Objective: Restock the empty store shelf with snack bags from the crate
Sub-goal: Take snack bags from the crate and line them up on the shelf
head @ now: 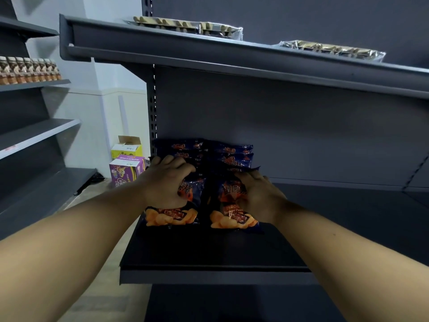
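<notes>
1. Two rows of dark blue snack bags [228, 156] lie overlapped on the shelf [209, 252], running from its back panel toward the near edge at the shelf's left end. The crate is not in view.
2. The left hand [166, 182] rests on top of the front bag of the left row [173, 212]; its fingers [183, 167] are curled down over the bag's upper part, gripping it.
3. The right hand [257, 196] holds the front bag of the right row [232, 217] from its right side, fingers bent around the bag's upper edge.
4. Judged step: seating the two front bags against those behind.
5. Risk: the bags are slick, puffed and leaning on one another; pushing too hard could slide a row crooked or crush the chips.
6. Risk: the left row sits just beside the shelf's open left end; a sideways nudge could tip a bag off toward the cardboard boxes [126, 168] on the floor.
7. Most of the shelf to the right is unfilled; much restocking remains.
</notes>
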`<state>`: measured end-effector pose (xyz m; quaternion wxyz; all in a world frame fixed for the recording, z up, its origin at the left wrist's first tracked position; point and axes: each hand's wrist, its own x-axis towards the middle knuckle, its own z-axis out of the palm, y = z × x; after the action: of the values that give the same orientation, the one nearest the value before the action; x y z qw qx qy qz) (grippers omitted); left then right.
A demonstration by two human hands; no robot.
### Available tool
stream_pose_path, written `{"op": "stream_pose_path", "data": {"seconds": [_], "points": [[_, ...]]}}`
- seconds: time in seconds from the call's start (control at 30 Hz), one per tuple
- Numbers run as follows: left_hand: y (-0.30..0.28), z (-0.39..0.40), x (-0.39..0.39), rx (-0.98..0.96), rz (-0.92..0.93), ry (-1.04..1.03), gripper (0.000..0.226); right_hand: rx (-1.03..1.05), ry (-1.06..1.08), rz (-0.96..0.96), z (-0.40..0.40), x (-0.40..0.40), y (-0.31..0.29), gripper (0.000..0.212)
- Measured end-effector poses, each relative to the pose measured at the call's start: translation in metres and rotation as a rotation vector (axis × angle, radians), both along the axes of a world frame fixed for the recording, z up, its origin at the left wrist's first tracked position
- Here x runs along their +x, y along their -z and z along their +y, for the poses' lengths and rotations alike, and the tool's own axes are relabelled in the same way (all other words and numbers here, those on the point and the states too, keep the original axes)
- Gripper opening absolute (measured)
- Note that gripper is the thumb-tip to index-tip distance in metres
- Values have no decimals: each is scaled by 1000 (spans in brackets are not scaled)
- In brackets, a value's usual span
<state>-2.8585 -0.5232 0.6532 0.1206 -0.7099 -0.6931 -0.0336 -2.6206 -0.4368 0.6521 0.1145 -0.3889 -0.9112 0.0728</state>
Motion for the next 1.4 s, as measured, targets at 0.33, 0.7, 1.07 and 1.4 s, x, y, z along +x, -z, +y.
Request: {"op": "stream_pose_path", "data": {"seconds": [0.33, 0.7, 1.07, 1.4], "points": [[2, -14, 4, 106, -3, 13, 98, 29, 9, 55, -9, 4, -4, 81], [-5, -14, 46, 238, -43, 36, 69, 36, 13, 45, -24, 15, -19, 77], [-15, -9, 152, 291, -168, -99, 28, 48, 80, 21, -26, 79, -25, 67], [23, -2, 303, 299, -320, -217, 27, 52, 70, 54, -20, 213, 5, 61]]}}
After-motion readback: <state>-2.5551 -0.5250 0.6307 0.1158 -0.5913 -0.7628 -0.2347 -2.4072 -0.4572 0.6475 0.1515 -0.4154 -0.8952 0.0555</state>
